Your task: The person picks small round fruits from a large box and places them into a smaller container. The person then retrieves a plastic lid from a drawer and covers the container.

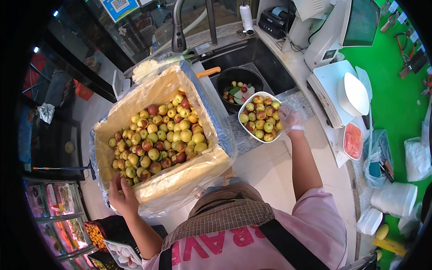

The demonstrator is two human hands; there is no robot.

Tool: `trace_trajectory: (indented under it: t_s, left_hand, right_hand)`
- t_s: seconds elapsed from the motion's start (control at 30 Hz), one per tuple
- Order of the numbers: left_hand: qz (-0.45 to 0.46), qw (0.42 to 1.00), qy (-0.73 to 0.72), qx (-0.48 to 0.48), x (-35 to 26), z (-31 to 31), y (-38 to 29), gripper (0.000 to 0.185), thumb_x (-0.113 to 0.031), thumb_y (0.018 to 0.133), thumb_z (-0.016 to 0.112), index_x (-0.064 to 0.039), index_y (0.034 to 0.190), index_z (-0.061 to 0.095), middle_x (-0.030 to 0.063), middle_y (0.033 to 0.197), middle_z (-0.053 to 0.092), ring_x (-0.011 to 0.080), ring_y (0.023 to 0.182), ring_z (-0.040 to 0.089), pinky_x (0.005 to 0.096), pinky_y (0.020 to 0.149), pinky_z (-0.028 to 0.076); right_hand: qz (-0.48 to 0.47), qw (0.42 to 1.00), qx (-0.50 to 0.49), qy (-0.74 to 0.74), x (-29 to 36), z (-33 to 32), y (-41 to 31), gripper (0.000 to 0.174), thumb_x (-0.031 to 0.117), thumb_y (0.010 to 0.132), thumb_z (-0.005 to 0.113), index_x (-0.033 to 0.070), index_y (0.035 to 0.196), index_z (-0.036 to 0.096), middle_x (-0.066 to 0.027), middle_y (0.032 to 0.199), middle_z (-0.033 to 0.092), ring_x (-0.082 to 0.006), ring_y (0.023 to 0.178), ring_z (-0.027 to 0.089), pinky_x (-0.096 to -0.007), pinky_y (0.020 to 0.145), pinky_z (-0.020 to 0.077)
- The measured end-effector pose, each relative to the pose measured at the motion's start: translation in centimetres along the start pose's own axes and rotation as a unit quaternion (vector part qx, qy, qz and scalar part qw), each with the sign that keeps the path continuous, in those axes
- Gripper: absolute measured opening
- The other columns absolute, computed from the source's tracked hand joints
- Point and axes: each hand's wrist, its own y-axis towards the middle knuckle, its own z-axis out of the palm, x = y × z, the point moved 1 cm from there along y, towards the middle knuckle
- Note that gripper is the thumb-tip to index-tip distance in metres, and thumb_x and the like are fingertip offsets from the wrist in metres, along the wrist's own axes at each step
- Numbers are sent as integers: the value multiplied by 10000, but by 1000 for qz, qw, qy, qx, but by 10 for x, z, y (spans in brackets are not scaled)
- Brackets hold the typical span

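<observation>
A large box [179,173] lined with brown paper and clear plastic holds many yellow-green and reddish jujubes [162,136]. My left hand [122,197], bare, reaches over its near left corner, with the fingertips at a reddish jujube; whether they grip it is not clear. My right hand [291,118], in a clear plastic glove, holds the right rim of a white square bowl [241,125] filled with jujubes. That bowl is beside the sink's near edge. Behind it, a black round bin [221,76] inside the sink contains some jujubes, leaves and pale scraps.
The faucet [179,38] rises behind the black sink [276,64]. An orange handle [208,72] points toward the bin. On the right counter are a scale [329,91] bearing a white container [353,94], and a tray of red fruit [353,141]. Crates of produce [126,254] sit at lower left.
</observation>
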Motion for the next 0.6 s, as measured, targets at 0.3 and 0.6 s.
trace_trajectory:
  t_s: [0.3,0.6]
  left_hand:
    - [8,1000,-1,-2,5,2,0,223,-137,937,592,18,1087,649,152,908,697,258,751,651,348,694,508]
    - [22,1000,6,-11,0,1,1,218,-143,940,593,12,1081,653,143,882,691,233,719,642,336,669,503]
  right_hand:
    - [48,992,114,-32,-8,1,3,381,174,824,683,84,1193,657,-154,1352,561,-311,1169,593,-374,1021,452]
    - [57,946,59,314,25,-1,-50,275,26,766,710,46,1036,661,-151,1108,633,-315,952,638,-380,851,525]
